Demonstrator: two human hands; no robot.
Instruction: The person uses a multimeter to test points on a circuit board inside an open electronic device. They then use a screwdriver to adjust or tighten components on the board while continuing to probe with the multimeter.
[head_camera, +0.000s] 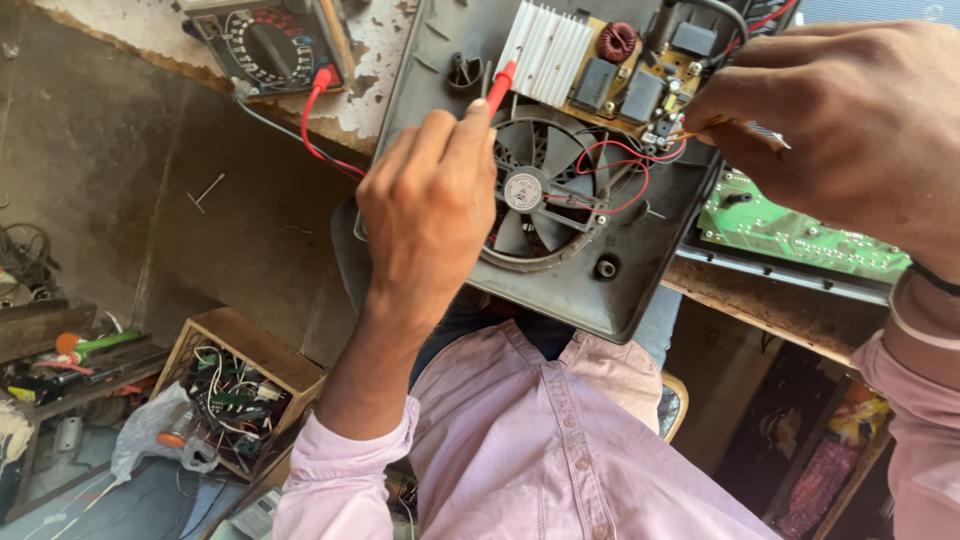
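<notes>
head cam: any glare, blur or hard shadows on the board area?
Head view: hard sunlight blows out the white heatsink; right hand is close and slightly soft, shading the circuit board; left hand with red probe is sharp; floor is dim.

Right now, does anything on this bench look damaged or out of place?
Yes. The grey plastic appliance housing lies open, with its fan and brown circuit board exposed, and it overhangs the bench edge above the person's lap. The bench's white surface near the black dial multimeter is chipped and peeling.
</notes>
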